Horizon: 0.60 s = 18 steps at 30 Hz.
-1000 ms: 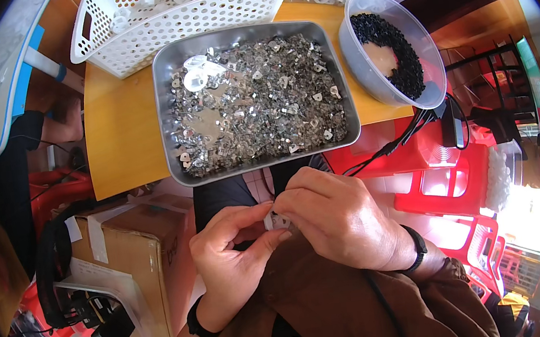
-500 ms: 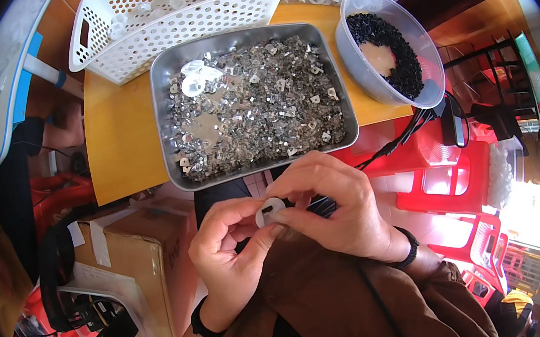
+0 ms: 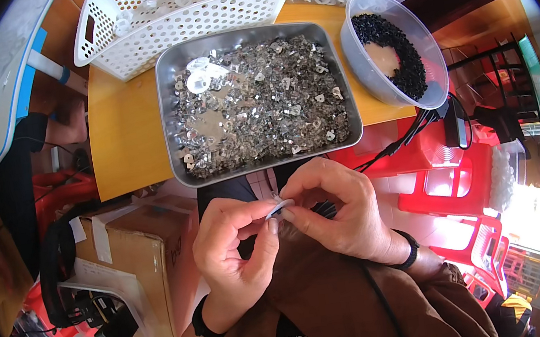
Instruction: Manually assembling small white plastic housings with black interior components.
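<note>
Between both hands, just below the near edge of the metal tray, is a small round white plastic part, seen nearly edge-on. My left hand pinches its left side between thumb and forefinger. My right hand grips its right side with the thumb and fingertips. Whatever lies behind the right fingers is hidden. Many small shiny metal pieces cover the tray's floor. Several white round plastic parts lie on them near the tray's far left corner.
Behind the tray, a white perforated basket holds translucent plastic parts. On the right of the wooden table stands a clear round tub with small black pieces. A cardboard box is at lower left, red stools at right.
The white round part has turned from showing its face to nearly edge-on. Both hands still hold it, with the fingers slightly shifted. The whole view has moved a little.
</note>
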Available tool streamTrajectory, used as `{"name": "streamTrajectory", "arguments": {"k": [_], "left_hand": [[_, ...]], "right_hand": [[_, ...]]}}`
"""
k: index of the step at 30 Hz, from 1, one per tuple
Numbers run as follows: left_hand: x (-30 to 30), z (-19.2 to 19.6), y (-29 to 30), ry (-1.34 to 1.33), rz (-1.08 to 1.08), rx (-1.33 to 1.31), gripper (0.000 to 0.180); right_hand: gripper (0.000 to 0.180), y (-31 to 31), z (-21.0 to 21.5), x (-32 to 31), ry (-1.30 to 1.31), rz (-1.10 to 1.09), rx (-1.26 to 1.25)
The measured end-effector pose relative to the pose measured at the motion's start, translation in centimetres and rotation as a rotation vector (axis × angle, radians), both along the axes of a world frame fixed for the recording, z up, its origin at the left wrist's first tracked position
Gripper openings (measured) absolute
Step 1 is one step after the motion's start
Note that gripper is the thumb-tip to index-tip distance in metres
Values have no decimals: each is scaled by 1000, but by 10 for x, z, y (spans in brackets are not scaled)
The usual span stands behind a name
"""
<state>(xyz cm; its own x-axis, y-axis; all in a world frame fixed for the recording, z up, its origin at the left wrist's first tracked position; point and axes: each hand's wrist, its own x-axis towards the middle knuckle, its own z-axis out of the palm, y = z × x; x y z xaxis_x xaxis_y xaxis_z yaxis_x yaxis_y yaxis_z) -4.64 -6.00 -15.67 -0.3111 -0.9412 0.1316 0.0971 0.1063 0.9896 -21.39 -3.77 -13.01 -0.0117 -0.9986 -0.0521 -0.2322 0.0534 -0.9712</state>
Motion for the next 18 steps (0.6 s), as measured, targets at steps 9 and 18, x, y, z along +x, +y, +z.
{"name": "streamTrajectory", "arguments": {"k": [9,18], "left_hand": [[-1,2,-2,-65,68,-99,19],[-2,3,-3,-199,140,-280,29]], "right_hand": [[25,-2,-8,3,-67,-42,-135],[25,-2,-4,0,19,40,-140]]}}
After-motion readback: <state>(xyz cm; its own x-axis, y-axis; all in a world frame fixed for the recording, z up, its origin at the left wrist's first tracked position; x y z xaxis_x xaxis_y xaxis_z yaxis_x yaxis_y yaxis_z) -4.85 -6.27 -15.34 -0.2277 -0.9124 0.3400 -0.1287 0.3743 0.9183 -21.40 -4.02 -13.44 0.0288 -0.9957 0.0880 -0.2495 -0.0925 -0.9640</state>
